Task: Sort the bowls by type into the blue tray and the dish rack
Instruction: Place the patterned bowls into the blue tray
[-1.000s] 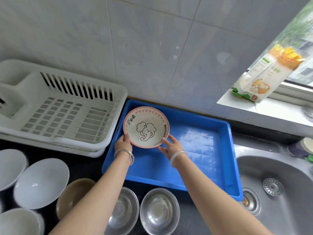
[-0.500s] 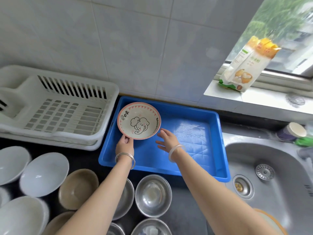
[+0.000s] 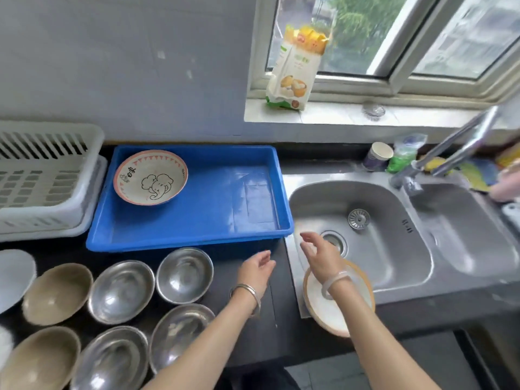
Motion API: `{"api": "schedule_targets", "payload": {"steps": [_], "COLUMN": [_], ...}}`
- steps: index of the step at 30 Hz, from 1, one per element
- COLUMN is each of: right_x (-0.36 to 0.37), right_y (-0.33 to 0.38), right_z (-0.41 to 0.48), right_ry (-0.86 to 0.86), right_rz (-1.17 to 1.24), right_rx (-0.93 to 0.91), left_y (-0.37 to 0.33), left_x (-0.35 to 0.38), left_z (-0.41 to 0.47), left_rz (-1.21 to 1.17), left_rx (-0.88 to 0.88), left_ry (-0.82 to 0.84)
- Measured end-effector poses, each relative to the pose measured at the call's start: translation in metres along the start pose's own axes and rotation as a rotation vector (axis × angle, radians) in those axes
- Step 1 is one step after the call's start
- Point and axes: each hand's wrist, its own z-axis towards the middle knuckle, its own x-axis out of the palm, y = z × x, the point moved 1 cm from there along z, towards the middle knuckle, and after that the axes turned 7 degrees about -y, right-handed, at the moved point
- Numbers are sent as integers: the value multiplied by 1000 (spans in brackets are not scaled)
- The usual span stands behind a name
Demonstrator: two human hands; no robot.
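Right of the blue tray (image 3: pixel 197 244), left hand (image 3: pixel 257 270) and right hand (image 3: pixel 318 256) hovered open, empty; the pale bowl (image 3: pixel 315 305) there likely wanted a two-handed rim hold.

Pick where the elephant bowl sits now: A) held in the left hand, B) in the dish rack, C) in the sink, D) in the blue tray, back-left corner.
D: the elephant bowl rests inside the blue tray, at its back-left corner, with neither hand touching it.

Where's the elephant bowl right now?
Head view: the elephant bowl sits in the back-left corner of the blue tray, next to the white dish rack.
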Motion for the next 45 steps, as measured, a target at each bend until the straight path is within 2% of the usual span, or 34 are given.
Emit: {"api": "schedule_targets", "payload": {"steps": [4, 7, 13, 19, 24, 30, 37, 45], "right_x": [-40, -54, -54, -53, -58, -43, 8, 77], "right_y": [-68, -101, -134, -133, -102, -38, 47, 151], "right_z": [-28, -44, -56, -57, -47, -17, 19, 67], "right_ry": [-29, -57, -80, -129, -186, -156, -38, 80], "right_rz": [-183, -148, -23, 26, 30, 187, 307, 305], "right_rx": [110, 156, 376, 352, 226, 109, 25, -45], "left_y": [12, 20, 36, 35, 18, -10, -22, -23], "left_x": [53, 72, 86, 86, 62, -3, -84, -181], "left_z": [-27, -34, -33, -34, -28, -11, 15, 57], "left_rz": [164, 236, 159, 55, -2, -132, -368, -344], "left_rx": [5, 21, -69, -101, -70, 11, -6, 56], "left_ry": [140, 168, 147, 93, 22, -140, -329, -565]}}
